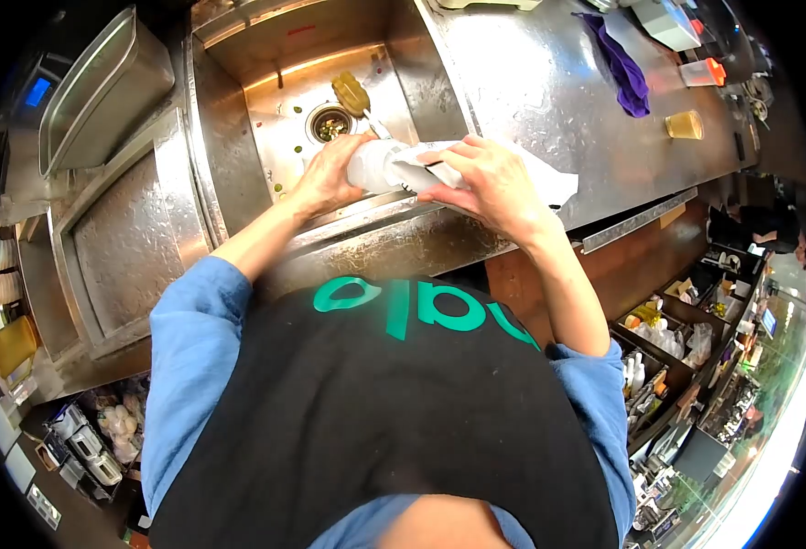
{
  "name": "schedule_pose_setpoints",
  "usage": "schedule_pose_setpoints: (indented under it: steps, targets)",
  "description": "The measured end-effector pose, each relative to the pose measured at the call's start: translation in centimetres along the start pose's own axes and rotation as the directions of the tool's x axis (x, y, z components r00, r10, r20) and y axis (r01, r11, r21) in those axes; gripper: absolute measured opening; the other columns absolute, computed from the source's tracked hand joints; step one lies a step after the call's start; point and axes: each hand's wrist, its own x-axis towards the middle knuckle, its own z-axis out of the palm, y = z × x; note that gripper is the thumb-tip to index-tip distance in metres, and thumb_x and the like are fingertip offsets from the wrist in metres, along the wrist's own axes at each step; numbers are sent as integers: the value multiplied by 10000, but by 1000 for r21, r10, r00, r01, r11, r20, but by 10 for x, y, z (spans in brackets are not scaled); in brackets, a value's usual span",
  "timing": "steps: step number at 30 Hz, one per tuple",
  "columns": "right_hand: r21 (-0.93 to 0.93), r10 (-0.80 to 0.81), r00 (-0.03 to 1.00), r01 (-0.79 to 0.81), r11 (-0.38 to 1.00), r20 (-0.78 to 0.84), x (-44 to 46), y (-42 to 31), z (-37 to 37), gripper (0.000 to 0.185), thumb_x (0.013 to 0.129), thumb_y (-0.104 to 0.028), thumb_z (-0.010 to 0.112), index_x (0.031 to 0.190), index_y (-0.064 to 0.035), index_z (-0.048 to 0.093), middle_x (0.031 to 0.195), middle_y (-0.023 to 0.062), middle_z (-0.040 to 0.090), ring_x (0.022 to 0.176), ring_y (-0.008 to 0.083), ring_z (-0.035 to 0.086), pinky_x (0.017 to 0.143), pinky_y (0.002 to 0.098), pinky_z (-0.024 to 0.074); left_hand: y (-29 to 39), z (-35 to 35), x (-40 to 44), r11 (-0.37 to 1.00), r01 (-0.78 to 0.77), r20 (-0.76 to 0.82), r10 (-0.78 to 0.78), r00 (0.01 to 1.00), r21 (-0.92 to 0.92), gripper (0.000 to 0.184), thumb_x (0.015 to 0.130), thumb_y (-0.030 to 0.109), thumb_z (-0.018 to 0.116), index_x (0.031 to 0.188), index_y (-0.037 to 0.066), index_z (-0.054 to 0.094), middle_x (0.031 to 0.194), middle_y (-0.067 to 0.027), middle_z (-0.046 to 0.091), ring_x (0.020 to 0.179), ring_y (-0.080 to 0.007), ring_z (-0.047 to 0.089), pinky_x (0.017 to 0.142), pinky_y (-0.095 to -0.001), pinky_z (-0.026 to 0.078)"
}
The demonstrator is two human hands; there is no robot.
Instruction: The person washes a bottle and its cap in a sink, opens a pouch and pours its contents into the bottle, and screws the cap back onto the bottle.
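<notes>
My left hand (331, 176) is closed around one end of a white, soft-looking package (375, 166) over the sink's front edge. My right hand (494, 188) grips the other end, its fingers on a folded-open flap; the package's white tail spreads out to the right. Beyond the left hand, in the metal sink (254, 183), lies a yellowish-green lumpy thing (351, 93) with a white strip running from it toward the package. I cannot tell whether the two touch. The drain (329, 123) holds small green bits, and more are scattered on the sink floor.
Left of the sink are a deep metal pan (110, 96) and a recessed metal board (128, 238). On the steel counter (531, 82) to the right lie a purple cloth (621, 69), a cup of tan contents (685, 125) and an orange-capped container (701, 72). Stocked shelves (668, 329) stand at lower right.
</notes>
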Motion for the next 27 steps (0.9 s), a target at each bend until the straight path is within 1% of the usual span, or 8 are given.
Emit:
schedule_pose_setpoints:
  steps: [3,6,9,12,15,20,23,27]
  targets:
    - [-37,40,999,-41,998,-15,3,6,7,287,769,-342,713,890,-86,669,725,93,618,713,265,594,637,380,491,-1,0,-1,999,42,23,-42,999,-11,676,582,102,784,1199,49,513,1127,-161,581,1059,-328,566,916,-402,448]
    - [24,27,989,-24,999,-147,9,8,12,288,762,-350,722,756,-70,654,644,84,598,612,254,585,556,372,483,3,2,2,997,54,35,-52,998,-57,660,573,104,771,1176,34,512,1096,-164,586,1043,-342,551,916,-415,437]
    - [-32,17,988,-22,999,-152,12,13,18,204,764,-282,728,890,-123,715,630,62,613,577,221,578,528,344,471,1,5,4,994,45,50,-40,998,-101,642,573,96,770,1160,34,518,1089,-162,585,1032,-337,557,910,-410,442]
    - [-105,25,986,-43,994,-162,13,13,18,197,778,-298,716,869,-123,714,637,68,619,564,234,591,523,344,472,4,4,8,988,25,48,-18,999,-154,623,577,81,767,1148,31,522,1076,-161,587,1021,-330,569,899,-398,452]
    - [-169,83,990,-103,980,-117,14,17,20,199,784,-311,710,846,-121,711,636,74,617,562,241,600,518,351,471,9,2,8,980,11,48,-2,999,-199,606,587,66,764,1142,30,524,1062,-159,588,1017,-324,578,894,-386,459]
    - [-139,89,983,-112,984,-158,14,14,17,206,781,-319,712,835,-120,709,622,75,603,568,250,599,519,354,468,2,7,10,957,91,97,-67,993,-275,613,589,72,773,1149,35,527,1066,-159,588,1023,-321,584,903,-385,461]
    - [-124,93,984,-112,986,-151,18,11,15,228,766,-333,723,836,-116,705,626,75,599,590,253,600,530,360,470,9,6,11,984,77,72,-67,995,-159,652,576,83,781,1174,38,524,1080,-167,588,1025,-324,585,906,-392,461]
    - [-72,130,977,-144,987,-171,21,6,11,334,716,-382,753,876,-97,685,674,79,609,628,258,600,564,371,481,2,9,13,980,73,72,-60,996,-186,646,570,87,783,1157,29,521,1076,-167,584,1029,-327,579,905,-396,457]
